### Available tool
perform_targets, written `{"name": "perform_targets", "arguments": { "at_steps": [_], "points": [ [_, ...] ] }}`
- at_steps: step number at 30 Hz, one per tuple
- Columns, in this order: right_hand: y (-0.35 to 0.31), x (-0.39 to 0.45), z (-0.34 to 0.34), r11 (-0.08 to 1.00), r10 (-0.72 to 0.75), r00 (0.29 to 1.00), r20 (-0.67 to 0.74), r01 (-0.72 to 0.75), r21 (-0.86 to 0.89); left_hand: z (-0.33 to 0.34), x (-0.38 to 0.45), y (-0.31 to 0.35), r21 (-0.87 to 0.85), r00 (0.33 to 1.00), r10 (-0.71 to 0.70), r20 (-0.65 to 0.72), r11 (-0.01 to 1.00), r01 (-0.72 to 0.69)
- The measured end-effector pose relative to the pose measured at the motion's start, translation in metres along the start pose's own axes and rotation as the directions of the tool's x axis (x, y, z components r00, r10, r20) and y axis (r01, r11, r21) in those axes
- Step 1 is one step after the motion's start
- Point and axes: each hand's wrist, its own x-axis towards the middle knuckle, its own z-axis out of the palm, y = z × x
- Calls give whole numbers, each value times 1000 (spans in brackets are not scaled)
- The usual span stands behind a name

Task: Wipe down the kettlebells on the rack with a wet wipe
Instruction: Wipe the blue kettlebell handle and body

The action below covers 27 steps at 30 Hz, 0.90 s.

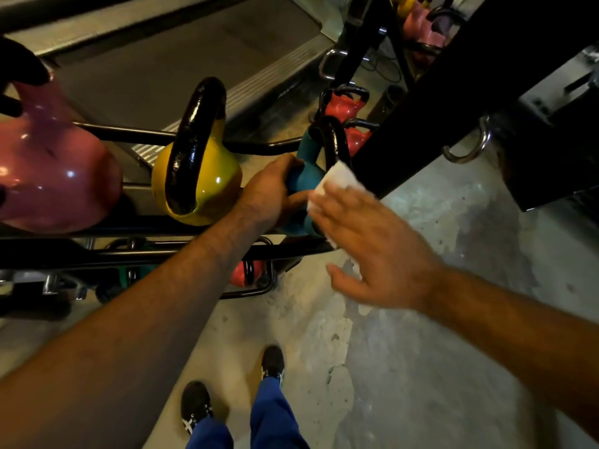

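Here the teal kettlebell [304, 179] sits at the right end of the black rack [136, 251], on its top tier, just beside the yellow kettlebell [197, 176] and with the pink kettlebell [55, 176] further left on the same tier. The left hand [269, 192] has its fingers curled round the teal bell's body from the left side, a closed grip that steadies it. The right hand [372, 251] lies flat against the bell's right side with fingers straight and spread, pressing a white wet wipe [334, 189] onto it; the wipe shows past the fingertips, just below the bell's black handle [337, 140]. The yellow bell's own thick black handle arches up toward the camera. On a lower tier of the rack a red kettlebell [246, 273] shows between the bars, and a green one beside it is mostly hidden. Beyond the rack's end two more red kettlebells [346, 108] stand on the floor, next to a dark slanted beam [437, 92]. The concrete floor [421, 351] is blotchy and worn, and the person's dark shoes [194, 406] and blue trousers appear at the bottom edge.
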Motion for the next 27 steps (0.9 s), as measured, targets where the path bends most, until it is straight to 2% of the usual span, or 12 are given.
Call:
{"name": "perform_targets", "arguments": {
  "at_steps": [3, 6, 9, 12, 13, 18, 22, 27],
  "points": [
    [12, 15, -2, 993, 74, 995, -63, -68, 98, 0, 3, -4, 86, 997, 68, -25, 994, -65],
    [-3, -3, 18, 997, -73, 997, -19, 73, 4, -1, 1, -4, 74, 993, 113, -35, 991, -110],
    [7, -5, 22, 983, -157, 987, -25, 154, -100, -1, -1, -4, 55, 995, 97, -17, 994, -96],
    [21, 10, 16, 999, -42, 994, -106, 40, -18, -1, -4, -2, 32, 998, 69, -14, 997, -69],
    [18, 9, 18, 999, -45, 993, -106, 44, -10, -1, -5, 0, 37, 997, 75, -22, 997, -74],
    [6, -9, 43, 950, -258, 966, -35, 247, -189, -1, -5, 1, 48, 998, 50, -32, 998, -49],
    [22, 5, 34, 963, -215, 963, -163, 181, -201, -1, -4, -3, 27, 998, 55, -26, 998, -55],
    [11, -7, 49, 940, -301, 947, -113, 275, -202, 0, -6, 3, 12, 998, 40, -37, 999, -40]
  ]
}}
